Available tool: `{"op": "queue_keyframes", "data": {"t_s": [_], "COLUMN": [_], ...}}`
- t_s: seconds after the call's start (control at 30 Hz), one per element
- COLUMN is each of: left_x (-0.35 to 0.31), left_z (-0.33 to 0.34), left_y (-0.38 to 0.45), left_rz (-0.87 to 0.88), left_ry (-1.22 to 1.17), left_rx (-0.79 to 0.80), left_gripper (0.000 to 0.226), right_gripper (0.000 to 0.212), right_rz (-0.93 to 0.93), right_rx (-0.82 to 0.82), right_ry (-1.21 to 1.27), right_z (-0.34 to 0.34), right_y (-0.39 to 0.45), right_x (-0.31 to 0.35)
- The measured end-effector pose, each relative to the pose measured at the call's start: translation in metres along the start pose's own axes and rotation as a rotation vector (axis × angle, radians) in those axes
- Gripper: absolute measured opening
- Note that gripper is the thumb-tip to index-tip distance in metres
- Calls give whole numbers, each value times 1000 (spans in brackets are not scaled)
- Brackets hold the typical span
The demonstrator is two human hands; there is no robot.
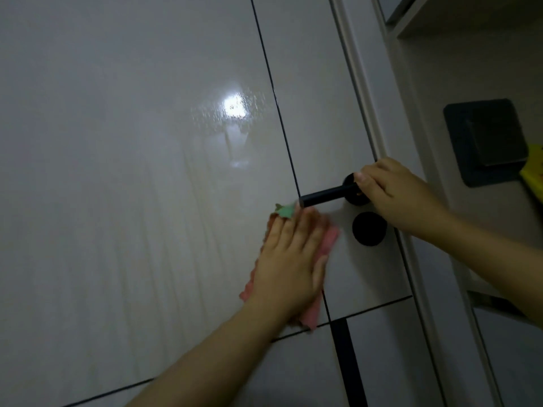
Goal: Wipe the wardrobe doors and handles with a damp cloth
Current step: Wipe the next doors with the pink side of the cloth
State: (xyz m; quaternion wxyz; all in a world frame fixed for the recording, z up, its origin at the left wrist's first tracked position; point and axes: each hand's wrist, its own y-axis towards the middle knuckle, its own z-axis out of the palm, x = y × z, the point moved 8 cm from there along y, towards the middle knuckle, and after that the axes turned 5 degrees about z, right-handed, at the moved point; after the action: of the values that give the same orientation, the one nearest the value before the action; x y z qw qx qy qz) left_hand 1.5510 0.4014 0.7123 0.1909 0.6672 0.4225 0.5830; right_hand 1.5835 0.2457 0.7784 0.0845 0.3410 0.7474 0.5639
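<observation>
A glossy white door (132, 186) fills most of the head view, streaked with damp marks and a bright light reflection. My left hand (289, 257) presses flat, fingers straight, on a pink cloth (329, 239) with a green corner, against the door just below the lever's tip. A black lever handle (326, 198) sticks out to the left from its round base. My right hand (385, 192) curls its fingers round the handle's base end. A black round lock cover (368, 229) sits below the handle.
The door frame (364, 92) runs down on the right. Beyond it a dark square wall plate (487, 142) is mounted, with something yellow (534, 174) at the right edge. Thin dark grooves and a black vertical strip (348, 362) cross the door's lower part.
</observation>
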Motion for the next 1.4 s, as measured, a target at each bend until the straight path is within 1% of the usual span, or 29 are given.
{"op": "queue_keyframes", "data": {"t_s": [0.07, 0.13, 0.2, 0.27, 0.33, 0.4, 0.43, 0.47, 0.53, 0.63, 0.7, 0.77, 0.8, 0.83, 0.87, 0.93, 0.97, 1.0, 1.03, 1.07, 1.13, 1.2, 1.23, 1.27, 1.3, 1.37, 1.4], "left_x": [43, 87, 107, 99, 85, 84, 89, 97, 114, 121, 110, 104, 111, 124, 144, 180, 183, 174, 157, 135, 91, 84, 94, 111, 132, 164, 167], "left_z": [-13, -26, -33, -30, -23, -22, -25, -28, -35, -40, -33, -28, -34, -41, -49, -59, -59, -58, -54, -47, -32, -26, -28, -32, -39, -53, -54], "left_y": [15, 31, 39, 40, 34, 35, 41, 50, 73, 90, 83, 74, 77, 86, 96, 108, 107, 103, 95, 80, 41, 18, 21, 29, 40, 52, 50], "left_rz": [-12, -61, -114, -108, 9, 140, 174, 176, 117, 29, 81, 216, 256, 235, 148, -109, -195, -217, -184, -97, 118, 261, 285, 250, 160, -90, -184], "left_ry": [34, 66, 89, 90, 104, 129, 142, 150, 162, 160, 162, 188, 195, 192, 194, 177, 163, 149, 127, 117, 126, 122, 139, 163, 190, 182, 160], "left_rx": [-28, -75, -93, -79, -36, 8, 12, 1, -32, -59, -5, 61, 52, 13, -31, -69, -92, -123, -139, -132, -57, 25, 13, -18, -65, -122, -141], "left_gripper": [58, 59, 60, 61, 60, 60, 60, 60, 60, 60, 62, 62, 60, 59, 60, 63, 63, 61, 60, 59, 57, 55, 54, 54, 53, 56, 57], "right_gripper": [37, 43, 49, 50, 48, 53, 52, 48, 41, 41, 41, 42, 42, 42, 43, 43, 43, 43, 44, 44, 44, 45, 46, 49, 52, 58, 62], "right_rz": [-16, -23, -52, -84, -92, -133, -167, -199, -232, -204, -194, -193, -199, -207, -215, -223, -216, -208, -201, -193, -192, -185, -178, -181, -191, -191, -182], "right_rx": [-27, -73, -152, -241, -274, -269, -255, -240, -240, -275, -300, -317, -328, -331, -326, -329, -343, -353, -355, -346, -315, -267, -245, -237, -233, -223, -222], "right_ry": [-8, -11, -90, -139, -124, -109, -106, -106, -114, -125, -139, -165, -178, -186, -177, -157, -155, -151, -147, -145, -145, -143, -141, -144, -151, -153, -156], "right_z": [-1, -1, -3, -6, -6, -3, 1, 4, 11, 14, 14, 16, 16, 16, 16, 16, 15, 16, 16, 17, 17, 17, 19, 20, 19, 20, 21], "right_y": [0, 0, -1, -4, -5, -4, -3, -1, 2, 4, 3, 3, 4, 4, 5, 4, 3, 2, 2, 2, 3, 3, 2, 1, 2, 3, 3], "right_x": [2, 3, 7, 12, 14, 21, 29, 37, 53, 59, 56, 54, 54, 54, 55, 56, 56, 57, 57, 57, 59, 60, 59, 58, 58, 58, 58]}}
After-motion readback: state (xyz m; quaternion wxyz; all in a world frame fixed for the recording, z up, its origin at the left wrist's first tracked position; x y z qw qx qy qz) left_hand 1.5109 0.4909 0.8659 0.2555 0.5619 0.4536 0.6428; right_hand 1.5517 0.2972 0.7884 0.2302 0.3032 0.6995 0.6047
